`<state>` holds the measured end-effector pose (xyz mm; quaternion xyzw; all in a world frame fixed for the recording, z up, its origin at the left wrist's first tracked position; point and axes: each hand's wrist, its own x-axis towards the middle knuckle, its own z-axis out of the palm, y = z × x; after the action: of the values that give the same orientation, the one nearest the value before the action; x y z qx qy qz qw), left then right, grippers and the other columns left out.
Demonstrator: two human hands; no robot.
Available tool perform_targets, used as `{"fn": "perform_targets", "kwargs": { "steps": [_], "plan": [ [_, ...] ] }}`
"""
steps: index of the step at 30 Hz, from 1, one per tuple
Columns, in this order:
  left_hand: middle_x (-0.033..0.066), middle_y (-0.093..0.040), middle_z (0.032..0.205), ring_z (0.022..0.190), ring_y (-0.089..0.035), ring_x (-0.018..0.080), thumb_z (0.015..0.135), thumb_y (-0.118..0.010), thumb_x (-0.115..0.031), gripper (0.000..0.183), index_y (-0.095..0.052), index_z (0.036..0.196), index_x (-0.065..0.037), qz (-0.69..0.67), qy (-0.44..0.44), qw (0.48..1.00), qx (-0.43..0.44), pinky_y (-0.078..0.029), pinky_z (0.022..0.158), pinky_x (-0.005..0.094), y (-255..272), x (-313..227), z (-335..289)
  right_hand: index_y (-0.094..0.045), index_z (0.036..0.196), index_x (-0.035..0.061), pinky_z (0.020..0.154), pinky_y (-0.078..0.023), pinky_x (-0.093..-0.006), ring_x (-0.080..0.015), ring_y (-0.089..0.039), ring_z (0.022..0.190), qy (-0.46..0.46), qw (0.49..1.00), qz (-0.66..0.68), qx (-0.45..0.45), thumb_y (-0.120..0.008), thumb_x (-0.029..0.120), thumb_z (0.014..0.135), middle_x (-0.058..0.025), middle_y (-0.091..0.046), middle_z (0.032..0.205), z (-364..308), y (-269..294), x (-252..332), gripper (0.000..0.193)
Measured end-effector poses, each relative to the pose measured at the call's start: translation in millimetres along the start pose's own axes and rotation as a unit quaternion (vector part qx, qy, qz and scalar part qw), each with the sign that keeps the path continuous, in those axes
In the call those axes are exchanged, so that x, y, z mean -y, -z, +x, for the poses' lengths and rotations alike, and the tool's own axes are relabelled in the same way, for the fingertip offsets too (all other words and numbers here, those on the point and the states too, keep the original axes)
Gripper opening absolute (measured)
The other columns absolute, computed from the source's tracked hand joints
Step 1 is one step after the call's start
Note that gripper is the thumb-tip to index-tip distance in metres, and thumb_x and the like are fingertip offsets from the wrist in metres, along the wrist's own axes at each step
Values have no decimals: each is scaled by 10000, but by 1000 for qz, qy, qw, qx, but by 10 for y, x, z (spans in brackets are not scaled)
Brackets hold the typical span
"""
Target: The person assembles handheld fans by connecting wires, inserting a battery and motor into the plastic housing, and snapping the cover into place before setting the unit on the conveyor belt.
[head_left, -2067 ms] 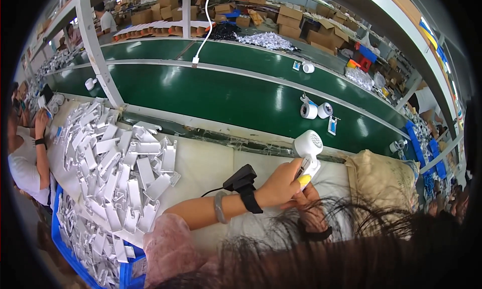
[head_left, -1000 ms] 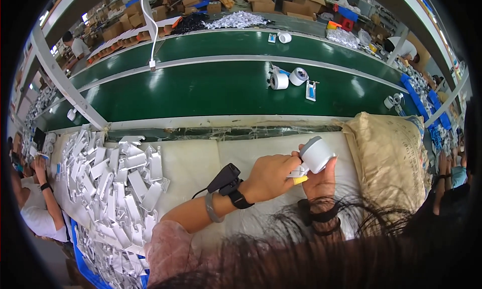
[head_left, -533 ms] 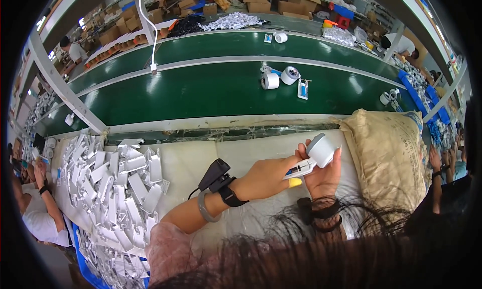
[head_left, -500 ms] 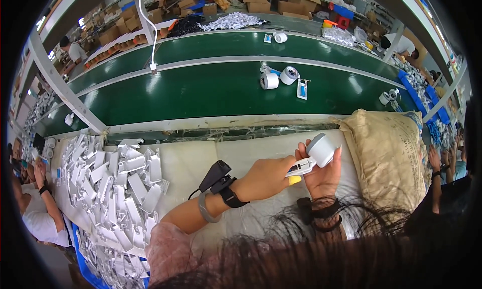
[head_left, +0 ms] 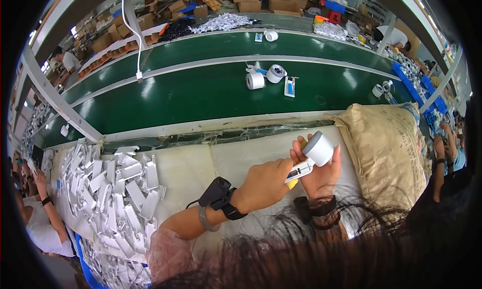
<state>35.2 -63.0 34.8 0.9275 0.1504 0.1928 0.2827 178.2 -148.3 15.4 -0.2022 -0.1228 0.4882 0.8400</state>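
Grasping the gadget (head_left: 319, 149) by its handle with the left hand (head_left: 266, 184), they're cupping its round head in the right hand (head_left: 322, 182). White parts (head_left: 118, 196) are sprawling off left.

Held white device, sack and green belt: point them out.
Held white device (head_left: 319, 151), head view: its round end.
Sack (head_left: 380, 151), head view: front face.
Green belt (head_left: 201, 97), head view: bare surface.

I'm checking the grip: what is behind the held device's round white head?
The right hand, partly visible around the white head; whatever lies directly behind that is covered.
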Motion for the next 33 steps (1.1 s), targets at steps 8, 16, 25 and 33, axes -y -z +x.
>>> {"fn": "perform_targets", "kwargs": {
  "steps": [8,16,25,33],
  "plan": [
    [156,-612,1065,935,-612,361,792,-630,-200,504,-442,1240,-66,-137,-15,990,28,-508,728,439,117,-129,-57,-596,1180,51,953,-456,-457,-331,-600,1095,-6,997,71,-41,-502,633,863,-232,-572,1233,50,76,-9,669],
    [163,-621,1029,909,-618,369,796,-615,-180,494,-444,1246,-67,-131,-40,991,4,-505,731,444,56,-101,-73,-586,1144,41,889,-496,-432,-301,-659,950,-7,994,71,-84,-490,636,867,-263,-546,1253,47,69,-1,664],
    [138,-632,973,849,-627,357,798,-631,-162,419,-505,1186,-65,-137,-28,990,19,-505,678,439,38,-87,-28,-590,1106,44,907,-484,-476,-344,-653,950,-42,990,123,-57,-496,635,868,-281,-550,1225,58,131,6,644],
    [129,-635,937,838,-634,338,782,-643,-166,404,-526,1158,-72,-115,-41,992,-19,-508,680,417,52,-63,-27,-571,1182,39,896,-492,-453,-311,-667,892,-46,993,102,-48,-483,637,878,-257,-564,1217,61,126,5,677]
  ]
}}
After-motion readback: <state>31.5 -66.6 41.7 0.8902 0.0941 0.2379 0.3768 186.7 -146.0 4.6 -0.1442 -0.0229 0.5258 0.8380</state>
